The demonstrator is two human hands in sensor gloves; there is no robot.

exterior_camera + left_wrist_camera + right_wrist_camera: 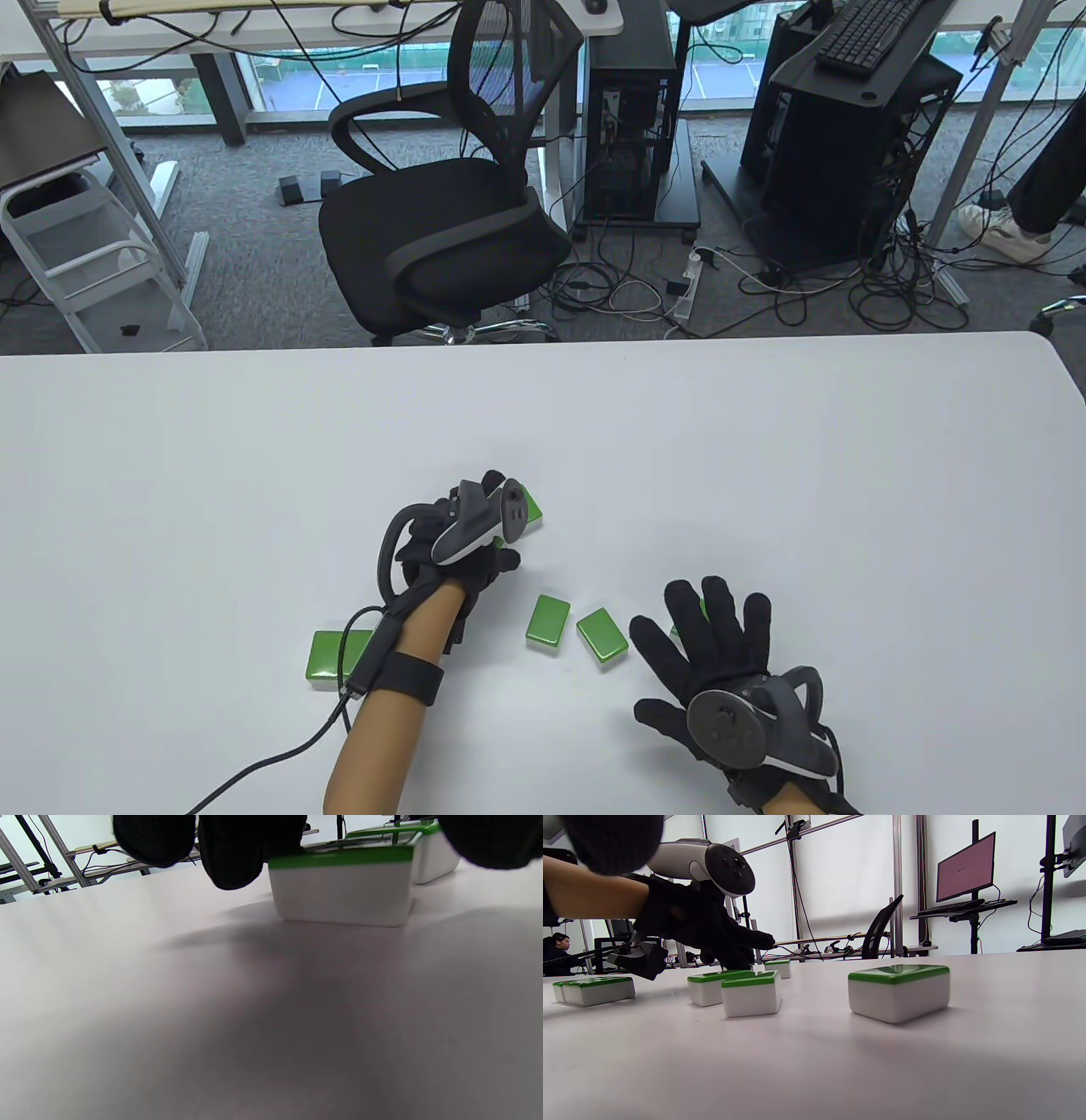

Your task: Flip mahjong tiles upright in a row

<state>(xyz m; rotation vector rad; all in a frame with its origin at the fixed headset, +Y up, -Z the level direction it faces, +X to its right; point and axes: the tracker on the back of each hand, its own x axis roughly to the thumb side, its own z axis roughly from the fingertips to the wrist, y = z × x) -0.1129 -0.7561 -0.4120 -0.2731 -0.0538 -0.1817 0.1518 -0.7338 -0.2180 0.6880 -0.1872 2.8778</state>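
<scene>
Several mahjong tiles lie flat, green backs up, on the white table (764,475). My left hand (501,526) curls over the farthest tile (533,509); in the left wrist view that tile (341,891) sits flat with my fingertips (237,853) at its top left edge and the thumb apart on the right. Two tiles (547,621) (602,635) lie side by side in the middle. My right hand (713,645) lies spread and flat, fingers over another tile (677,630), which the right wrist view (898,993) shows whole. One more tile (327,655) lies by my left forearm.
The table's far edge (543,344) drops to an office chair (441,229) and computer towers beyond. The glove cable (254,764) trails from my left wrist toward the front edge. In the right wrist view my left hand (712,929) hovers behind the middle tiles (751,993).
</scene>
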